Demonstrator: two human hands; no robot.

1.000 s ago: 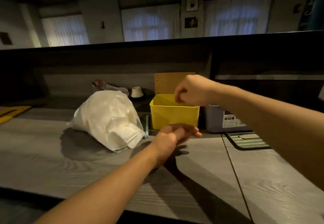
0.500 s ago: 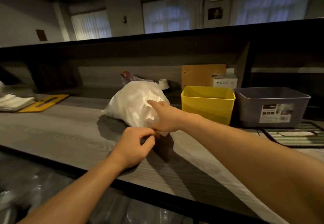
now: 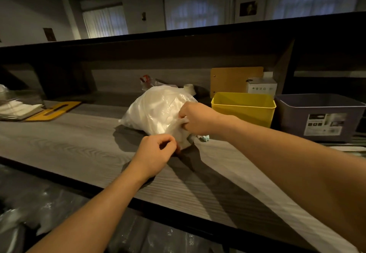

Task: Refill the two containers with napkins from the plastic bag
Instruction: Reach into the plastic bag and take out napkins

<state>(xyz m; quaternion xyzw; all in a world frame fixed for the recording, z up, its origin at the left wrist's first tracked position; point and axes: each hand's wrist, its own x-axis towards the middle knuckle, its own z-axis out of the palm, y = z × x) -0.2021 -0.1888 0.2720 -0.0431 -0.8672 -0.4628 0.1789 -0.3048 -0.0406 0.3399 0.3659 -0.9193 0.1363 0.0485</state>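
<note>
Head view puts the plastic bag (image 3: 156,112) of napkins at the centre of the frame, lying on its side on the grey counter (image 3: 83,145), its bulging closed end toward the upper left and its gathered mouth pointing down and right, toward the person. That mouth is what the coming move seems to turn on: the bag's long axis runs from upper left to lower right, so the opening faces both hands and sits between them. The right hand (image 3: 198,121) is on it from the right side of the frame, fingers curled and pinching a fold of the film near the mouth. The left hand (image 3: 154,153) comes up from below, just beneath the mouth, thumb and fingertips drawn together at the lower edge of the film; it looks to be nipping that edge, though shadow hides the contact. Judging by this, the step is spreading the mouth apart to reach the napkins inside.

Right of the bag stands the yellow container (image 3: 243,110), just beside the right wrist, and the grey container (image 3: 320,118) touches or nearly touches its far side at the right edge; both look empty from here. Behind them lean a wooden board (image 3: 235,78) and a small white box (image 3: 261,87). At the left edge lie a yellow board (image 3: 53,111) and some stacked napkins (image 3: 17,108).
</note>
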